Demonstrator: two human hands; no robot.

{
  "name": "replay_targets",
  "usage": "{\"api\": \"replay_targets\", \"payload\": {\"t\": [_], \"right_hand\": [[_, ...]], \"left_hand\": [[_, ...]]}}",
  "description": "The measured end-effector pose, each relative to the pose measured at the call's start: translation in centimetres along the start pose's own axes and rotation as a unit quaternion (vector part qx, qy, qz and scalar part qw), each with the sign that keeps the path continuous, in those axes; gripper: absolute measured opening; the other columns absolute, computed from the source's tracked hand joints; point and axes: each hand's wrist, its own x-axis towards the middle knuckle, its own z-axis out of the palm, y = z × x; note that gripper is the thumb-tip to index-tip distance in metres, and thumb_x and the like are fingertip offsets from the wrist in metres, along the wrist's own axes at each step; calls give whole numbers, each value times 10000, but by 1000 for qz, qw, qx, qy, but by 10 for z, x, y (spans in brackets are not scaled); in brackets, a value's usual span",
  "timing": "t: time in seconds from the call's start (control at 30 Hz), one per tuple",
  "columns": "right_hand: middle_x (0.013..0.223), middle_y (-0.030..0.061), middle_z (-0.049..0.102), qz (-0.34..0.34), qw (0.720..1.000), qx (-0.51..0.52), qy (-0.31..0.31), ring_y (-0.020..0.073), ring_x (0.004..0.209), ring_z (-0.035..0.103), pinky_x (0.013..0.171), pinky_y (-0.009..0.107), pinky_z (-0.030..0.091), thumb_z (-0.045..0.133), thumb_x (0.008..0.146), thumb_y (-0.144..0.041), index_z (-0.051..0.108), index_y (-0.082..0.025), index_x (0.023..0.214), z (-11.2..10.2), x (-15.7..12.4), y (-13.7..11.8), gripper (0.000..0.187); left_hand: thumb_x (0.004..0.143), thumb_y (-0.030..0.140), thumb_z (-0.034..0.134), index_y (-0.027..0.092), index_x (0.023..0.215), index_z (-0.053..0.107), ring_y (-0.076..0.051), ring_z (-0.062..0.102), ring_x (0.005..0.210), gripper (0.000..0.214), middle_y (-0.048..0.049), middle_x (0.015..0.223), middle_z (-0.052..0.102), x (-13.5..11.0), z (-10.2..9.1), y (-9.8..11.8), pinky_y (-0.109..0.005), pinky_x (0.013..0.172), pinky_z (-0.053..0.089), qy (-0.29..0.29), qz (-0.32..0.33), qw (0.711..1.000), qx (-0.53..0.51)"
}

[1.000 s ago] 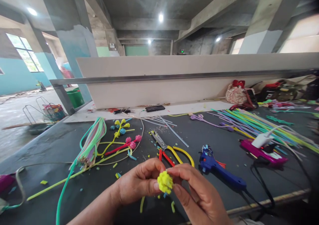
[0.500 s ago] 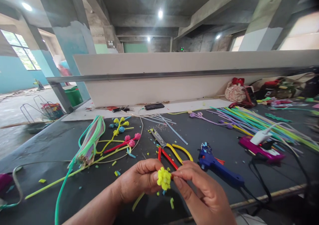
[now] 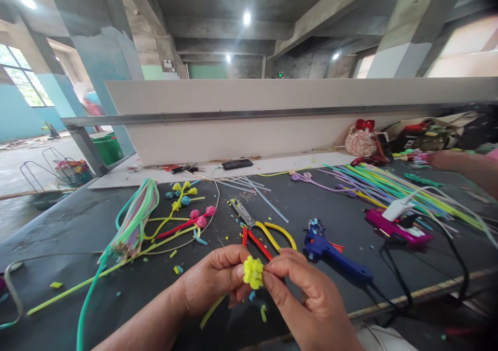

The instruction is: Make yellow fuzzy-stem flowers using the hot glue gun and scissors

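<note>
My left hand (image 3: 212, 283) and my right hand (image 3: 307, 302) meet low in the middle of the view, both pinching a small yellow pipe-cleaner flower (image 3: 253, 272) between thumbs and fingertips. A yellow stem (image 3: 212, 312) trails down from it below my left hand. Just beyond the hands lie yellow-handled pliers (image 3: 268, 232) and a red-handled tool (image 3: 254, 242) on the dark table (image 3: 97, 221).
A blue glue gun (image 3: 334, 250) and a magenta glue gun (image 3: 392, 229) lie to the right with black cords. A bundle of coloured pipe cleaners (image 3: 134, 224) and finished flower stems (image 3: 187, 211) lie on the left. Another person's arm (image 3: 467, 164) reaches in at far right.
My hands have kept turning the yellow flower, with the stem now showing below my left hand. Another person's arm has come into view at the far right.
</note>
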Motion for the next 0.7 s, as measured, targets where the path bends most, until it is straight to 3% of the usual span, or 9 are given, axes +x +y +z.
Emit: {"api": "replay_targets", "payload": {"t": [0.13, 0.2, 0.3, 0.4, 0.53, 0.63, 0.7], "right_hand": [[701, -7, 649, 61, 998, 29, 13, 133, 667, 615, 656, 228, 478, 497, 870, -294, 624, -216, 735, -6, 10, 3, 201], [731, 8, 663, 105, 993, 2, 50, 147, 673, 620, 646, 238, 488, 481, 862, -344, 629, -221, 773, -18, 17, 16, 212], [816, 51, 688, 163, 973, -123, 105, 205, 728, 640, 686, 318, 507, 497, 769, -388, 652, -220, 872, -41, 25, 54, 250], [864, 97, 690, 223, 956, -172, 80, 239, 675, 647, 609, 370, 527, 500, 669, -419, 640, -193, 933, -63, 23, 100, 374], [876, 117, 700, 203, 953, -218, 62, 269, 702, 666, 664, 419, 538, 517, 615, -380, 625, -190, 917, -81, 10, 129, 373], [847, 103, 691, 152, 952, -244, 108, 260, 735, 666, 706, 419, 535, 481, 693, -386, 619, -196, 928, -74, 1, 117, 332], [850, 90, 689, 108, 961, -230, 111, 232, 749, 666, 703, 374, 541, 449, 770, -384, 612, -197, 964, -55, 0, 104, 316]], "left_hand": [[792, 388, 634, 153, 722, 511, -50, 344, 383, 274, 45, 490, 454, 3, 0, 3, -169, 380, 280, 9, 19, 995, -99], [789, 371, 637, 159, 695, 483, -45, 298, 391, 279, 53, 499, 423, 4, -2, 8, -161, 368, 278, 23, 40, 986, -158], [825, 324, 594, 158, 710, 473, -41, 239, 404, 236, 62, 508, 376, 6, -8, 17, -140, 357, 248, 56, 61, 974, -209], [858, 310, 542, 160, 747, 477, -44, 205, 406, 197, 67, 503, 345, 6, -15, 22, -128, 350, 211, 65, 70, 968, -233], [869, 280, 518, 158, 751, 483, -44, 198, 407, 173, 63, 498, 344, 6, -18, 22, -125, 351, 184, 58, 70, 967, -239], [863, 263, 530, 155, 758, 493, -44, 213, 412, 155, 59, 505, 358, 7, -19, 21, -130, 359, 187, 55, 77, 968, -234], [858, 275, 545, 151, 752, 495, -41, 231, 422, 171, 50, 528, 383, 8, -21, 20, -134, 370, 193, 54, 85, 969, -226]]}}
